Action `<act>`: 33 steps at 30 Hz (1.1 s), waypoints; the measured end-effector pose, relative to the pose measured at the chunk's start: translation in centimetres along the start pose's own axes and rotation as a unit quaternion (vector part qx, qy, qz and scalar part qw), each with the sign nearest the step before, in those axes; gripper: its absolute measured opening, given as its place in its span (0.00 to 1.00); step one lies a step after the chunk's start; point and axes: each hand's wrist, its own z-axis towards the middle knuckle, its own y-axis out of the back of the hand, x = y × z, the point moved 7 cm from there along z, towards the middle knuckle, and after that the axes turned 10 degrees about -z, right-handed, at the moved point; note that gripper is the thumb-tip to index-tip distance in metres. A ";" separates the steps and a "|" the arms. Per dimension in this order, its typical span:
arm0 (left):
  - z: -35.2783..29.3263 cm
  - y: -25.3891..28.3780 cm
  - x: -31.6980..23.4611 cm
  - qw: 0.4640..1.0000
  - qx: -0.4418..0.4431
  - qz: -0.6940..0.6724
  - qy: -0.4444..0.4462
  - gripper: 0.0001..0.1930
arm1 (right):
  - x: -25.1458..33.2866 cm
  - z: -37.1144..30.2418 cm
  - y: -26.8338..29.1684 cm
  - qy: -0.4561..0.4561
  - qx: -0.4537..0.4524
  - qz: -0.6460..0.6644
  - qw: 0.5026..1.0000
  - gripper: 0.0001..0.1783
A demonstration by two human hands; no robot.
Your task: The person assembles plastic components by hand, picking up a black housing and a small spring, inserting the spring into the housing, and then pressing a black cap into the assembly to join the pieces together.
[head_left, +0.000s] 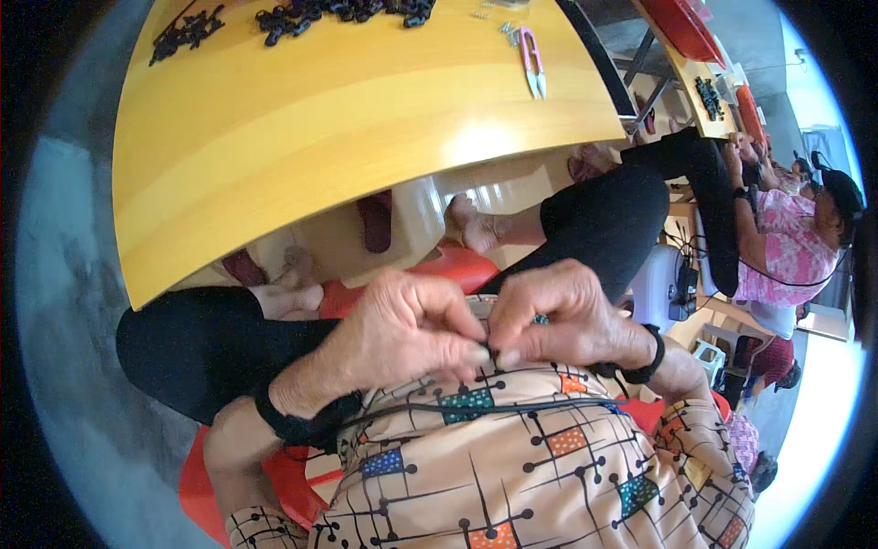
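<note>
Above my lap, close to my body, both hands meet fingertip to fingertip. My left hand [402, 320] is closed in a pinch, thumb against the curled fingers. Facing it, my right hand [558, 316] pinches the same way. A tiny dark bit shows between the fingertips, too small and covered to name. Beyond the hands is the yellow table [302, 146]. On it lie pink-handled thread snips [532, 64], blades toward me, with several small metal springs [508, 31] beside them. Farther back sit a heap of small black parts [338, 14] and a smaller black pile [187, 35].
The table's front edge runs just past my knees. I sit on a red chair [206, 476]. A black cord [476, 408] crosses my patterned shirt. To the right, a person in a pink top [791, 242] works at another table [709, 119] with black parts and a red basin [681, 27].
</note>
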 end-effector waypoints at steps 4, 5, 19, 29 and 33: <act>-0.6 -1.5 0.6 0.995 0.065 0.074 -0.031 0.04 | 0.8 -1.6 -1.3 0.047 0.016 -0.008 0.999 0.06; -0.6 -1.6 0.6 0.992 0.070 0.095 -0.045 0.03 | 0.7 -1.8 -1.4 0.051 0.012 -0.014 0.999 0.06; -0.6 -1.0 2.4 0.999 0.039 -0.011 -0.035 0.05 | -1.1 -1.4 -1.9 -0.003 0.000 -0.051 0.999 0.11; -0.8 0.2 -0.1 0.997 -0.024 -0.061 -0.049 0.08 | -4.0 -1.0 -1.6 -0.150 -0.051 0.292 0.943 0.10; -0.9 0.3 -0.4 0.997 -0.041 -0.033 -0.055 0.10 | -3.7 -0.8 -1.5 -0.131 -0.059 0.299 0.943 0.09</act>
